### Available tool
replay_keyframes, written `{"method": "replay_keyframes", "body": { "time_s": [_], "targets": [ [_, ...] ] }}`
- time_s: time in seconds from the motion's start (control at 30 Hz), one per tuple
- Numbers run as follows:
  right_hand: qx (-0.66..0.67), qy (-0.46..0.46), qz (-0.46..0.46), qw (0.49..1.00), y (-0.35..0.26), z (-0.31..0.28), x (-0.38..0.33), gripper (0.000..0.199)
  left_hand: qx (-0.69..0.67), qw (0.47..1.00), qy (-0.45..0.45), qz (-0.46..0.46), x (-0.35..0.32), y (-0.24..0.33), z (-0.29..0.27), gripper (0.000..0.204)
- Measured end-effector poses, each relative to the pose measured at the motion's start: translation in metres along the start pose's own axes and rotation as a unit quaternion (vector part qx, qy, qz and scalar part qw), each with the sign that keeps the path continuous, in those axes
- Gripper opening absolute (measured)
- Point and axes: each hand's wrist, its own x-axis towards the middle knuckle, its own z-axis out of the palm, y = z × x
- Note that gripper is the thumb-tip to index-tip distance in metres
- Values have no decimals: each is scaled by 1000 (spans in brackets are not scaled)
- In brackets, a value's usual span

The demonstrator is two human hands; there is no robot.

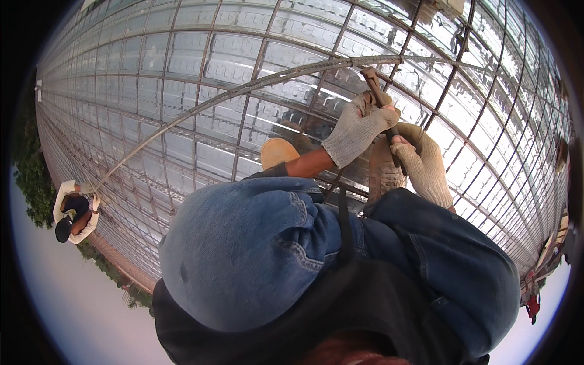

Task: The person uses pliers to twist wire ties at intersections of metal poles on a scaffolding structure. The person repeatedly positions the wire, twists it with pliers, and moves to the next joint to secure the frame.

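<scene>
Both my hands wear pale knit gloves with bare fingertips. My left hand (360, 126) is closed round the upper part of a rusty hand tool (377, 90), whose flared head points away from me. Lower on the same tool, the fingers of my right hand (424, 163) are wrapped round its dark shaft. The tool's exact kind cannot be made out. Its head lies just below a long ribbed steel bar (261, 83), close to the crossing bars of the rebar grid (244, 117); whether it touches them is unclear.
Shiny corrugated metal decking (228, 55) lies under the grid. My tan boots (278, 152) stand among the bars, and my bent knees are close to my hands. At far left a co-worker (76, 210) crouches with gloved hands near the long bar's end. A pale block (449, 6) sits at the top.
</scene>
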Motion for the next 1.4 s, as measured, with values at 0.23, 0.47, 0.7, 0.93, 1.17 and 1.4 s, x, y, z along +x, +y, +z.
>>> {"method": "replay_keyframes", "body": {
  "time_s": [0.23, 0.47, 0.7, 0.93, 1.17, 1.4],
  "targets": [
    [171, 116, 42, 978, -1, -22, 10, 49, -24, 999, 29, -22, -8, -8, 1, 41],
    [-43, 217, -114, 969, 25, -58, 9, 70, 32, 996, 57, -53, -8, 1, -17, 36],
    [-358, -88, -123, 922, 10, -8, -1, 34, 15, 1000, 7, -21, -14, 15, -17, 31],
    [-308, -95, -164, 932, 4, -10, -4, 35, 50, 999, -9, -1, -17, 16, -17, 23],
    [-51, -79, -27, 995, -15, 1, 1, 50, 137, 990, -34, 13, -26, 18, 0, 33],
    [-7, 34, -47, 998, -40, -6, 8, 41, 329, 929, 109, 131, -20, 73, -25, 28]
  ]
}}
